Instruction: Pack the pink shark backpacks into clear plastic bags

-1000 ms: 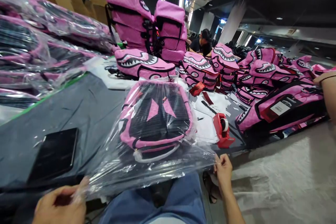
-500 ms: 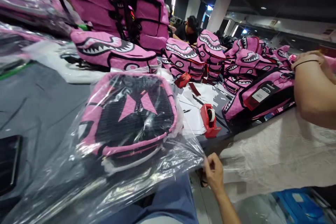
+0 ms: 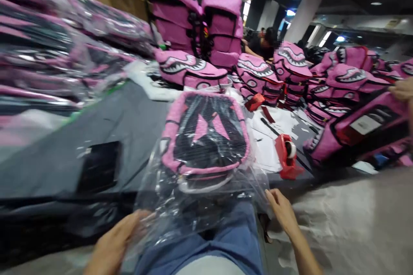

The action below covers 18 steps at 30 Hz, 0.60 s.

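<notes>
A pink and black backpack (image 3: 209, 137) lies inside a clear plastic bag (image 3: 193, 212) at the table's front edge, its ribbed black panel facing up. The bag's loose mouth hangs over the edge above my lap. At its left corner my left hand (image 3: 121, 236) grips the plastic, somewhat blurred. My right hand (image 3: 281, 209) pinches the opposite corner between thumb and fingers. A white curved handle or cord shows through the plastic at the backpack's near end.
A phone (image 3: 100, 166) lies left on the grey table (image 3: 64, 159); bagged backpacks (image 3: 35, 56) are piled beyond. A red tape dispenser (image 3: 287, 157) and papers (image 3: 264, 150) lie right. Pink shark-mouth bags (image 3: 193, 66) stand behind. Another person's hand (image 3: 403, 90) holds a tagged bag (image 3: 361, 133).
My left hand has come into view gripping the bag's left corner. The view has swung left, showing more bagged backpacks. The other person's bag is now lifted and tilted.
</notes>
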{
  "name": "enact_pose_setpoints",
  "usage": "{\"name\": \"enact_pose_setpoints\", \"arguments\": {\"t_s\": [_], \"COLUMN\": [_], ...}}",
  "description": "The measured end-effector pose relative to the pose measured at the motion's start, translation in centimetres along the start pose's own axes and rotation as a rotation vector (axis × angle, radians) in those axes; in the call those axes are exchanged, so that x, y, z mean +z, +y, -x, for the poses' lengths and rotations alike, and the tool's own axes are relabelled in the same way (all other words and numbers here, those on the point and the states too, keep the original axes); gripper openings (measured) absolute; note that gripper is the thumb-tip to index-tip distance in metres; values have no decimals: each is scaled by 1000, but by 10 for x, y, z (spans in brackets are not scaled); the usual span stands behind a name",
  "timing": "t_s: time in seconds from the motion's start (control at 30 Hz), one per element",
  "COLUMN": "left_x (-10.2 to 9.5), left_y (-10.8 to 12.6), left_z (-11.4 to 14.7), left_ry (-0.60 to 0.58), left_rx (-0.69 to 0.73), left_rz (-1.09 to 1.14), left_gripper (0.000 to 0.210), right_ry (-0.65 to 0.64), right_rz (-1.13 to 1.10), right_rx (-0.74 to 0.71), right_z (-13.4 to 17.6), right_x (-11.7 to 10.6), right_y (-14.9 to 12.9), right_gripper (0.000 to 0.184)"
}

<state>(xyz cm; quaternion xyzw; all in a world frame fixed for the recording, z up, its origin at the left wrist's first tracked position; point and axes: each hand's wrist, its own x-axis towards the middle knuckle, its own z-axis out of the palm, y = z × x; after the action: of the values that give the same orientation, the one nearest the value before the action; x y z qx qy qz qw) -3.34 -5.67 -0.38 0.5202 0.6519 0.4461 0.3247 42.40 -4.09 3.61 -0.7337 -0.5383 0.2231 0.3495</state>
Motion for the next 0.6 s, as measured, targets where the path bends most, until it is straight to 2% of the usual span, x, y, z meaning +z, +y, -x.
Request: {"name": "enact_pose_setpoints", "arguments": {"t_s": [0.07, 0.1, 0.13, 0.23, 0.33, 0.47, 0.53, 0.6], "left_x": [-1, 1, 5, 16, 18, -4, -20, -29], "left_y": [8, 12, 15, 23, 26, 19, 15, 15], "left_z": [3, 3, 4, 9, 22, 37, 37, 31], "left_ry": [123, 181, 214, 196, 72, -61, -56, -59], "left_rx": [-305, -393, -423, -410, -397, -474, -502, -503], "left_rz": [163, 211, 230, 257, 307, 348, 333, 320], "left_gripper": [78, 81, 84, 84, 76, 72, 72, 72], "right_ry": [31, 46, 53, 27, 34, 9, -37, -21], "right_rz": [32, 32, 34, 85, 136, 59, -9, -53], "right_rx": [-16, -6, 12, 70, 102, 148, 124, 82], "right_z": [-1, -2, -2, -5, -9, -19, -25, -31], "right_x": [13, 17, 19, 14, 2, -13, -14, -12], "right_y": [0, 0, 0, -5, -15, -15, -9, -2], "right_gripper": [63, 67, 70, 78, 82, 77, 72, 69]}}
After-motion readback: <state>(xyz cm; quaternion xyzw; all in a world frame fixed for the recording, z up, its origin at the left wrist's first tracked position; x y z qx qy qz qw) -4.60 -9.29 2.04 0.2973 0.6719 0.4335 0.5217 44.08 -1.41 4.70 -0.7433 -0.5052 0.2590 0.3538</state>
